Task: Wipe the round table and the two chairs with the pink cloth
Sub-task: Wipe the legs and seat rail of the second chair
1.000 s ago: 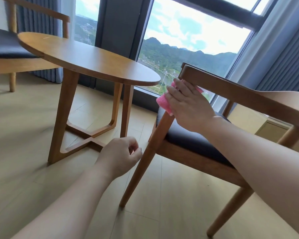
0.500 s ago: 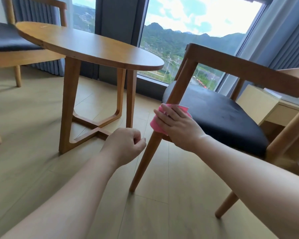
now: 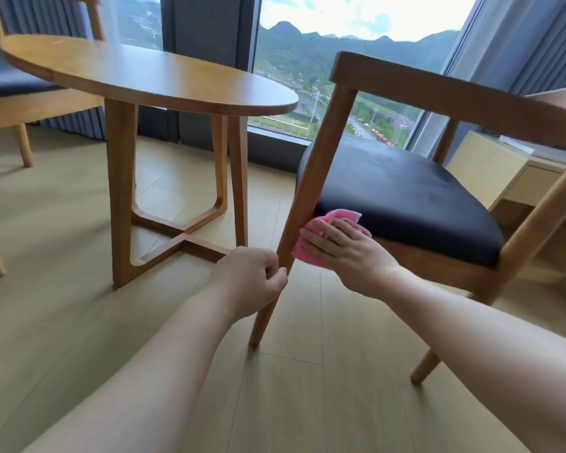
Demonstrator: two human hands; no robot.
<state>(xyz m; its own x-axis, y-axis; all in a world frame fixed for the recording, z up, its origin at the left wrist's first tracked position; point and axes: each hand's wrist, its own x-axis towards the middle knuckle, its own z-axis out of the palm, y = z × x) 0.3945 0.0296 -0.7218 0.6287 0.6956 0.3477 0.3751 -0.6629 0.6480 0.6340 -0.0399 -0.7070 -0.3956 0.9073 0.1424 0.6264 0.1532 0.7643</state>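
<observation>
Pressed cloth [image 3: 311, 246] flat against chair [image 3: 406, 197] frame beside front leg [image 3: 303, 197] with right hand [image 3: 347, 248], fingers [image 3: 317, 235] straight, likely to wipe it. Left hand [image 3: 247, 282] curled, empty, near leg. Counter [image 3: 151, 76] stood left, second chair [image 3: 10, 93] beyond; nothing blocked.

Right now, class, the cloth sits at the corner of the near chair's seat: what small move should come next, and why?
Probably slide the pink cloth down the chair's front leg. The right hand presses it flat where leg meets seat frame, and the lower leg looks untouched. The left hand, curled beside the leg, holds nothing.
</observation>
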